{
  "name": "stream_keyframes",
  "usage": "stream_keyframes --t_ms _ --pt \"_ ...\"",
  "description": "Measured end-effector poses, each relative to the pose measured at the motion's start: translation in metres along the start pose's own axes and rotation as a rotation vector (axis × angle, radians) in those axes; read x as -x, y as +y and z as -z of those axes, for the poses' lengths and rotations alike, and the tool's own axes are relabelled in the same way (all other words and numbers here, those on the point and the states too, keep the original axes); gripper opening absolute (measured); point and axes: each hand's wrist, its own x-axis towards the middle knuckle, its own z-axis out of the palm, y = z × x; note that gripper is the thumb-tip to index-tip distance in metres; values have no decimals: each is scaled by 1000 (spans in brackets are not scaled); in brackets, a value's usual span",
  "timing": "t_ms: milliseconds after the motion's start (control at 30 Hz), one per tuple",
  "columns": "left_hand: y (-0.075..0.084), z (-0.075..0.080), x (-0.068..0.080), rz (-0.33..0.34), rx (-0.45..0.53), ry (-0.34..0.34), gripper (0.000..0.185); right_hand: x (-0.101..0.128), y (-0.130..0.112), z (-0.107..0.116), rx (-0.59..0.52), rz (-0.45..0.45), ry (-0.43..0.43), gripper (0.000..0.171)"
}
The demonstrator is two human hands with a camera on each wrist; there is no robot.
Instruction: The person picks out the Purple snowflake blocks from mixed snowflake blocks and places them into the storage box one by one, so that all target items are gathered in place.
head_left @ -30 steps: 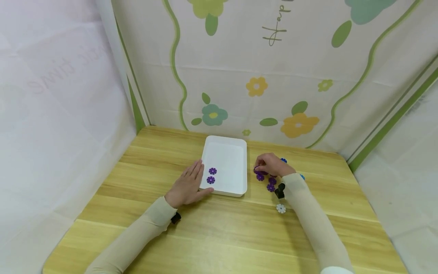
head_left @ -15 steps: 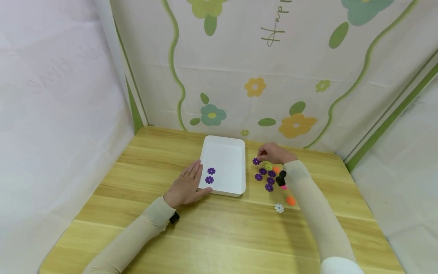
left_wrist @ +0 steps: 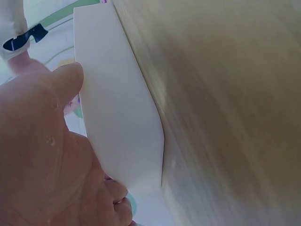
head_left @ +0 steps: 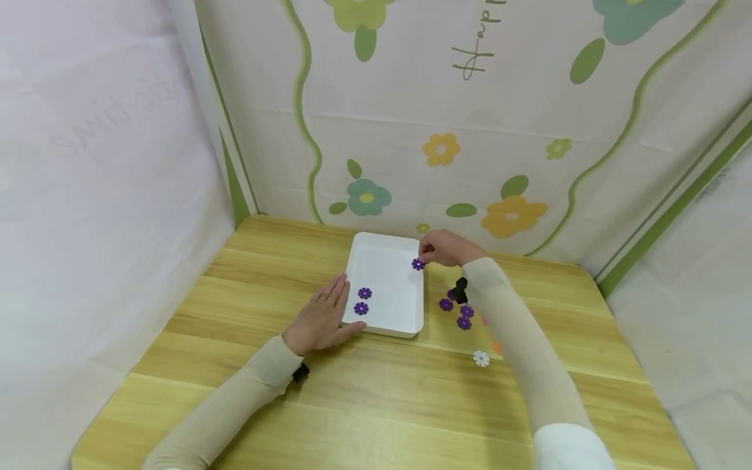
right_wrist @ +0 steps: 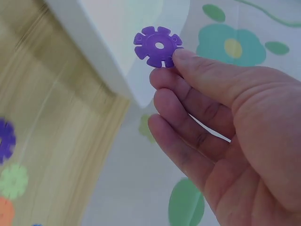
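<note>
Since half a second ago, the right hand [head_left: 444, 248] has moved from beside the loose pieces to the white tray's [head_left: 390, 331] far right corner, bringing a purple flower-shaped disc [right_wrist: 157, 46] along; the left hand [head_left: 319, 321] has stayed in place. Clock directions are taken from the middle of the tray, with twelve at the far side.

The right hand pinches the purple flower-shaped disc by its edge between thumb and fingertip, at two o'clock, over the tray's rim; whether the two touch cannot be told. The left hand grasps nothing: at eight o'clock, its straight fingers rest along the tray's left rim and its thumb reaches along the near rim.

Inside the tray, two purple discs [head_left: 365, 293] lie just beside each other, between seven and nine o'clock.

Outside the tray, between three and four o'clock, several loose purple discs [head_left: 467, 311] sit on the wooden table [head_left: 376, 405]. A white disc [head_left: 481, 358] lies at four o'clock, near an orange piece [head_left: 497, 347] partly hidden by the right sleeve [head_left: 523, 346]. Beyond twelve o'clock hangs a pale cloth [head_left: 388, 98] printed with flowers and leaves.
</note>
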Motion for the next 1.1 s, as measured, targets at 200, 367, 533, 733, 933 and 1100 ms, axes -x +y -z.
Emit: stream_keyframes --t_ms 200,367,533,733,933,1100 --pt "1 -1 -3 11 -23 -4 100 -21 -18 -6 10 13 -19 15" --pt "2 0 -4 20 -34 -20 100 -38 -33 -14 8 23 -29 15" --pt "1 -1 -4 31 -38 -31 101 -56 -46 -26 3 61 -31 15" --pt "2 0 -4 36 -46 -42 101 -73 -56 -43 -26 53 -37 15" --pt "-1 -4 -6 50 -49 -60 103 -84 -52 -58 -86 14 -55 15" --pt "1 0 -3 45 -36 -54 100 -87 -47 -69 -107 -21 -53 18"
